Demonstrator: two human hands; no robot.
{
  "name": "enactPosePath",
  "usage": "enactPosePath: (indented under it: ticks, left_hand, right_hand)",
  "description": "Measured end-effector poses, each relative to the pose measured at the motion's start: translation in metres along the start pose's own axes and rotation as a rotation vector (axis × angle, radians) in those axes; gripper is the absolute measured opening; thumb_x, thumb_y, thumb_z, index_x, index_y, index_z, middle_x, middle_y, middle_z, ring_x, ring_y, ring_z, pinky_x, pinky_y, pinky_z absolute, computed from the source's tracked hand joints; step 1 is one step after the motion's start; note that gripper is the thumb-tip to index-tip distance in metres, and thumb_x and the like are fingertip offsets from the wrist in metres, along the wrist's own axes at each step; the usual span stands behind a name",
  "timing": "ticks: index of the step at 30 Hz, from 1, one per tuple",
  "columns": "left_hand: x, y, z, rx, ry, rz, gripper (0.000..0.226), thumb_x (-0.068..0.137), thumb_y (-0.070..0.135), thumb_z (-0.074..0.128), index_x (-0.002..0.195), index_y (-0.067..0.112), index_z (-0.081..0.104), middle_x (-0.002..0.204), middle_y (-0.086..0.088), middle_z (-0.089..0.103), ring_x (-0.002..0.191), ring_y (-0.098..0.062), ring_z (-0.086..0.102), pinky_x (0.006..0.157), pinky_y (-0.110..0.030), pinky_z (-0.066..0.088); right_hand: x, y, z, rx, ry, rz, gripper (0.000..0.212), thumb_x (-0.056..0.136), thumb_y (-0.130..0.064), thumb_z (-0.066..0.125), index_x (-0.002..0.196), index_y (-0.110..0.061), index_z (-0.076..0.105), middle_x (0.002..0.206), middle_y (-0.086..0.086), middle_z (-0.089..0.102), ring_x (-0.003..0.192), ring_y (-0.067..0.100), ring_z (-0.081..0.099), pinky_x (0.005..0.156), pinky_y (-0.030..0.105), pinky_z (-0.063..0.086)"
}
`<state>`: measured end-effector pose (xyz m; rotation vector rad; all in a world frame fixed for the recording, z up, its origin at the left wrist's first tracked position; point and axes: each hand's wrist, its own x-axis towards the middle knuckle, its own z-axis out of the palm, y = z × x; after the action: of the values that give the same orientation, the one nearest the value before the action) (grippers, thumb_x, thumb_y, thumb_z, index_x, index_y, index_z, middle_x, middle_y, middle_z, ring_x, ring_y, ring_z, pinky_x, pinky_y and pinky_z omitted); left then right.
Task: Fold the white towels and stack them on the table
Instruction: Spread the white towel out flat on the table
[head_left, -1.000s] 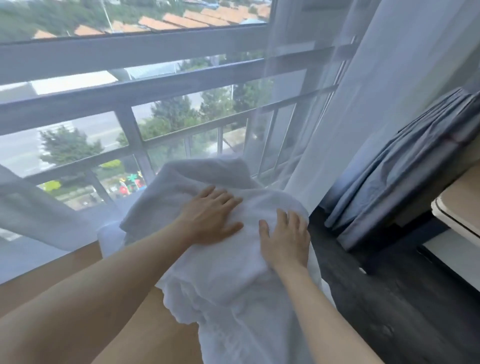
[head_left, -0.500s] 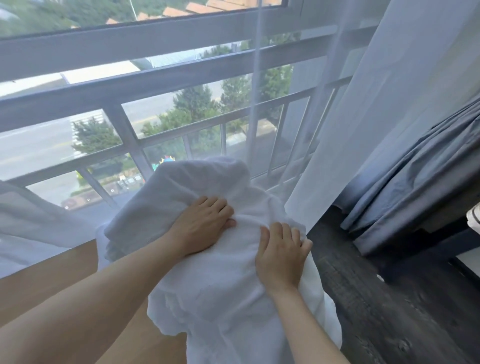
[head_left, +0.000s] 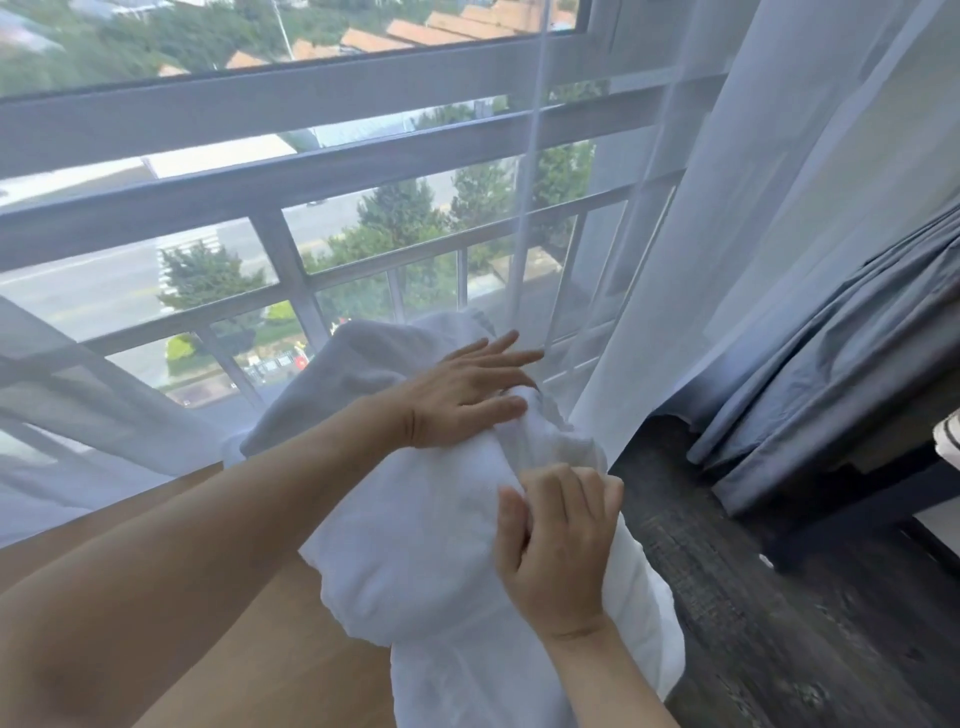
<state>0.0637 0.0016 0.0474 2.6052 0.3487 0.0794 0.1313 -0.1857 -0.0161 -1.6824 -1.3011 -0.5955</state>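
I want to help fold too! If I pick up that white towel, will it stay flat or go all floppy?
Probably floppy: the white towel bunches into soft wrinkles and part of it droops over the table edge. It likely squashes easily, since it dents under the left hand and bunches in the right hand. It looks thick, so maybe a bit bulky to lift.

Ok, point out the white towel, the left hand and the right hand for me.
white towel (head_left: 441, 545): head view, broad middle fold.
left hand (head_left: 457, 395): head view, back of hand, fingers straight.
right hand (head_left: 561, 551): head view, back of hand, fingers curled into cloth.
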Motion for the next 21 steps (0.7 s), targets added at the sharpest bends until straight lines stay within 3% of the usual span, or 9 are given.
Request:
enactPosePath:
  ticks: [2, 4, 5, 7, 13, 15, 16, 18, 21]
  left_hand:
    - [-0.006, 0.002, -0.002, 0.042, -0.055, -0.004, 0.065, 0.098, 0.060, 0.027, 0.123, 0.014, 0.067, 0.143, -0.002, 0.058, 0.150, -0.013, 0.027, 0.123, -0.023, 0.003]
    - [-0.015, 0.006, -0.007, 0.036, -0.033, -0.078, 0.064, 0.095, 0.065, 0.028, 0.090, 0.013, 0.064, 0.097, -0.010, 0.068, 0.119, -0.023, 0.057, 0.118, -0.030, 0.025]
    - [-0.021, 0.009, -0.011, 0.028, -0.011, -0.105, 0.057, 0.094, 0.065, 0.030, 0.078, 0.017, 0.055, 0.081, -0.011, 0.059, 0.099, -0.024, 0.060, 0.105, -0.038, 0.038]
    - [-0.032, 0.014, -0.024, 0.038, 0.052, -0.109, 0.045, 0.095, 0.063, 0.037, 0.070, 0.026, 0.041, 0.071, -0.005, 0.048, 0.073, -0.015, 0.051, 0.078, -0.043, 0.044]
    - [-0.067, 0.041, -0.050, 0.016, 0.192, 0.007, 0.036, 0.094, 0.051, 0.058, 0.071, 0.039, 0.033, 0.066, 0.008, 0.040, 0.066, -0.007, 0.044, 0.063, -0.034, 0.037]
    - [-0.077, 0.051, -0.052, -0.003, 0.245, 0.011, 0.036, 0.092, 0.048, 0.062, 0.071, 0.039, 0.034, 0.066, 0.008, 0.040, 0.067, -0.008, 0.042, 0.063, -0.033, 0.035]
    - [-0.082, 0.055, -0.052, 0.009, 0.276, 0.001, 0.034, 0.091, 0.049, 0.062, 0.072, 0.037, 0.037, 0.067, 0.006, 0.041, 0.067, -0.009, 0.041, 0.064, -0.033, 0.035]
    - [-0.090, 0.061, -0.053, 0.102, 0.344, -0.014, 0.033, 0.090, 0.054, 0.062, 0.076, 0.031, 0.043, 0.068, 0.004, 0.045, 0.069, -0.013, 0.040, 0.067, -0.033, 0.032]
    - [-0.103, 0.065, -0.057, 0.315, 0.403, -0.027, 0.041, 0.087, 0.067, 0.054, 0.077, 0.028, 0.048, 0.066, 0.006, 0.046, 0.068, -0.013, 0.039, 0.074, -0.033, 0.034]
  right_hand:
    - [-0.003, 0.002, -0.003, 0.004, -0.025, -0.030, 0.029, 0.106, -0.034, 0.037, 0.084, -0.017, 0.046, 0.068, 0.003, 0.046, 0.068, 0.025, 0.039, 0.068, 0.040, 0.034]
    - [-0.003, 0.005, -0.005, 0.037, -0.082, -0.053, 0.031, 0.106, -0.035, 0.038, 0.084, -0.016, 0.047, 0.072, 0.003, 0.048, 0.070, 0.026, 0.041, 0.070, 0.042, 0.037]
    - [-0.003, 0.007, -0.007, 0.078, -0.118, -0.045, 0.031, 0.106, -0.037, 0.038, 0.085, -0.016, 0.048, 0.075, 0.002, 0.048, 0.073, 0.025, 0.042, 0.072, 0.043, 0.038]
    - [0.003, 0.007, -0.008, 0.223, -0.154, 0.040, 0.029, 0.104, -0.043, 0.039, 0.094, -0.017, 0.049, 0.089, -0.007, 0.047, 0.080, 0.021, 0.045, 0.078, 0.044, 0.041]
    - [0.053, 0.002, 0.000, 0.346, -0.258, 0.293, 0.050, 0.097, -0.054, 0.039, 0.128, -0.019, 0.057, 0.121, -0.015, 0.049, 0.115, 0.008, 0.048, 0.099, 0.029, 0.031]
    - [0.062, 0.005, 0.003, 0.474, -0.386, 0.319, 0.040, 0.096, -0.054, 0.038, 0.118, -0.031, 0.062, 0.111, -0.024, 0.057, 0.109, -0.005, 0.050, 0.096, 0.016, 0.034]
    - [0.063, 0.005, 0.005, 0.532, -0.468, 0.347, 0.034, 0.094, -0.057, 0.038, 0.102, -0.036, 0.063, 0.093, -0.024, 0.061, 0.093, -0.010, 0.053, 0.084, 0.008, 0.036]
    - [0.061, 0.007, 0.008, 0.599, -0.587, 0.393, 0.047, 0.090, -0.064, 0.038, 0.072, -0.024, 0.055, 0.063, -0.015, 0.051, 0.063, 0.000, 0.047, 0.059, 0.013, 0.035]
    - [0.055, 0.008, 0.009, 0.615, -0.625, 0.462, 0.058, 0.079, -0.072, 0.047, 0.054, -0.021, 0.034, 0.052, -0.013, 0.030, 0.051, 0.005, 0.028, 0.048, 0.023, 0.022]
